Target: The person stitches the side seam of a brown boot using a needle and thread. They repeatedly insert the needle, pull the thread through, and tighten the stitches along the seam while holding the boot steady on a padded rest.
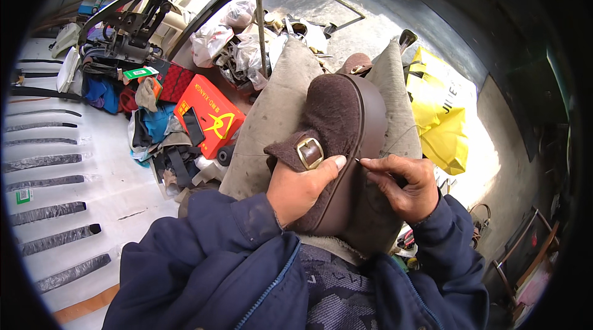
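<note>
A dark brown fuzzy shoe (pixel 330 104) with a thick smooth brown sole (pixel 372 110) rests over my lap, toe pointing away from me. Its strap carries a gold-rimmed buckle (pixel 309 153). My left hand (pixel 302 188) is closed round the shoe's side just below the buckle, thumb pressed on the upper near the sole seam. On the other side, my right hand (pixel 404 185) pinches something small and thin with a dark tip, held at the sole's edge; its kind is too small to tell. Part of another brown shoe (pixel 356 63) with a buckle shows beyond the toe.
A grey cloth (pixel 262 126) covers my legs. To the left are an orange-red box (pixel 210 117), heaped cloths and a dark machine (pixel 126 33); wrapped dark strips (pixel 46 212) lie on a white surface. A yellow bag (pixel 441 114) stands right, plastic bags (pixel 244 39) ahead.
</note>
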A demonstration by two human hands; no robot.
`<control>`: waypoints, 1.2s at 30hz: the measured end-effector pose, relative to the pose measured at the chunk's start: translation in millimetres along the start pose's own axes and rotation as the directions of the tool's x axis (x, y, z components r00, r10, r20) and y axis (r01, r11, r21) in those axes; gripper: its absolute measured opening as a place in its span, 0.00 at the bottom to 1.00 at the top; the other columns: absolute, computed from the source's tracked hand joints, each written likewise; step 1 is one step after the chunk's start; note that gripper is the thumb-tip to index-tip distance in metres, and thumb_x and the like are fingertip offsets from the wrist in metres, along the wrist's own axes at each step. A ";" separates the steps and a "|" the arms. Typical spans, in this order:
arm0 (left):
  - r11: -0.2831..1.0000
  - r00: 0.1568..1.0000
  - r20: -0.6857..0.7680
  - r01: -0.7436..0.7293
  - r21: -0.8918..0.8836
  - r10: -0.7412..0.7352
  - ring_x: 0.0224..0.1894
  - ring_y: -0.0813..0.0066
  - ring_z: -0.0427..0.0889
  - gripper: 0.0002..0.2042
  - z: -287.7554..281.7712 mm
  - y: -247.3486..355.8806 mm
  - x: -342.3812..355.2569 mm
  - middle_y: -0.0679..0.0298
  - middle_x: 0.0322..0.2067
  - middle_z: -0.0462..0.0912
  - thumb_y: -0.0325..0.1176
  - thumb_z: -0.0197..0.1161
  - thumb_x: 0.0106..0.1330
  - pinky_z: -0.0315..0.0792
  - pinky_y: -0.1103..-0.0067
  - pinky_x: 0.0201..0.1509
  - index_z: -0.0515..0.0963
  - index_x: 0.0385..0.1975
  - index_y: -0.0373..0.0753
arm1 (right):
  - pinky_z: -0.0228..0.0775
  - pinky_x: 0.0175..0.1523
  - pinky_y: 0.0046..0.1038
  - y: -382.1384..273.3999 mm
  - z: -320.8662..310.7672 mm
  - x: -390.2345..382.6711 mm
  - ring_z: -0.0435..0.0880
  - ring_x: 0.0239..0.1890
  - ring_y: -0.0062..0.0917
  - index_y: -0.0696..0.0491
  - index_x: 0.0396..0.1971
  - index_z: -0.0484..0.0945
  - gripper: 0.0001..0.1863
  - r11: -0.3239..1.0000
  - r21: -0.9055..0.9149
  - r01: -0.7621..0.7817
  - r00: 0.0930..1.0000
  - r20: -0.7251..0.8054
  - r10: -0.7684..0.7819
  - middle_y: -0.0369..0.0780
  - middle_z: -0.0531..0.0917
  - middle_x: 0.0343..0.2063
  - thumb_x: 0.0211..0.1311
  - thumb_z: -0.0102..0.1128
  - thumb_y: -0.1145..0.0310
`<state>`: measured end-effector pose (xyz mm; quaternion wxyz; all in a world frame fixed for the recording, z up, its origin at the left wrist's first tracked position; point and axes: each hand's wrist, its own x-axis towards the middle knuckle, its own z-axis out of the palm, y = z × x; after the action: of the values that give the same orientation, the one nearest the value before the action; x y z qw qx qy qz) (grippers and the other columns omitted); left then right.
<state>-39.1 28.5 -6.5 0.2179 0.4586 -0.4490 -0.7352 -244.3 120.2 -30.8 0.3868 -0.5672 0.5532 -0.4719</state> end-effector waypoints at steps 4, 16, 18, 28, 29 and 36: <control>0.997 0.999 0.014 0.034 -0.068 -0.033 0.47 0.80 0.81 0.11 -9.3 7.0 -10.9 0.67 0.46 0.84 0.25 0.65 0.72 0.76 0.79 0.52 0.79 0.52 0.34 | 0.78 0.38 0.24 -7.5 -2.1 0.4 0.90 0.29 0.28 0.59 0.45 0.89 0.13 0.995 0.004 -0.098 0.995 0.026 0.098 0.44 0.89 0.28 0.61 0.68 0.83; 0.996 0.998 -0.028 -0.047 0.075 0.049 0.40 0.80 0.83 0.07 -8.9 -0.1 -9.1 0.68 0.40 0.86 0.25 0.67 0.71 0.77 0.78 0.45 0.83 0.46 0.34 | 0.78 0.40 0.24 -11.6 -6.9 2.2 0.91 0.31 0.29 0.60 0.45 0.88 0.11 0.987 0.029 -0.156 0.987 0.055 0.154 0.46 0.89 0.29 0.63 0.68 0.83; 0.993 0.999 -0.004 -0.050 0.106 0.051 0.40 0.80 0.83 0.07 -8.7 0.9 -8.5 0.68 0.40 0.86 0.25 0.66 0.71 0.77 0.78 0.45 0.83 0.46 0.34 | 0.79 0.41 0.24 -13.6 -7.1 2.5 0.91 0.32 0.28 0.60 0.45 0.88 0.11 0.984 0.031 -0.176 0.983 0.052 0.174 0.46 0.89 0.29 0.63 0.68 0.83; 0.945 0.996 0.042 -0.092 0.315 0.082 0.34 0.75 0.83 0.04 -9.6 7.4 -10.2 0.62 0.33 0.85 0.26 0.67 0.71 0.76 0.76 0.39 0.82 0.41 0.34 | 0.75 0.33 0.22 -27.4 -11.0 4.7 0.84 0.25 0.17 0.59 0.47 0.89 0.11 0.847 0.154 -0.509 0.860 0.132 0.493 0.40 0.87 0.24 0.67 0.67 0.80; 0.934 0.996 0.056 -0.090 0.346 0.075 0.32 0.74 0.81 0.03 -10.7 6.9 -10.1 0.62 0.31 0.83 0.26 0.67 0.70 0.74 0.75 0.38 0.81 0.38 0.35 | 0.76 0.34 0.21 -29.1 -11.1 6.9 0.85 0.25 0.17 0.60 0.47 0.89 0.11 0.808 0.180 -0.562 0.827 0.144 0.543 0.40 0.88 0.26 0.67 0.67 0.79; 0.925 0.971 0.013 -0.233 0.299 0.241 0.24 0.76 0.69 0.11 -8.3 -7.5 -1.7 0.67 0.21 0.72 0.31 0.71 0.69 0.64 0.71 0.29 0.74 0.28 0.38 | 0.77 0.40 0.20 -22.6 -3.1 7.2 0.86 0.32 0.17 0.60 0.53 0.87 0.14 0.740 0.313 -0.595 0.803 0.204 0.560 0.36 0.89 0.35 0.71 0.69 0.73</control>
<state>-30.4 29.7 -13.6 0.2388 0.4374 -0.6043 -0.6217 -241.8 115.4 -7.4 0.6376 -0.3084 0.5856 -0.3943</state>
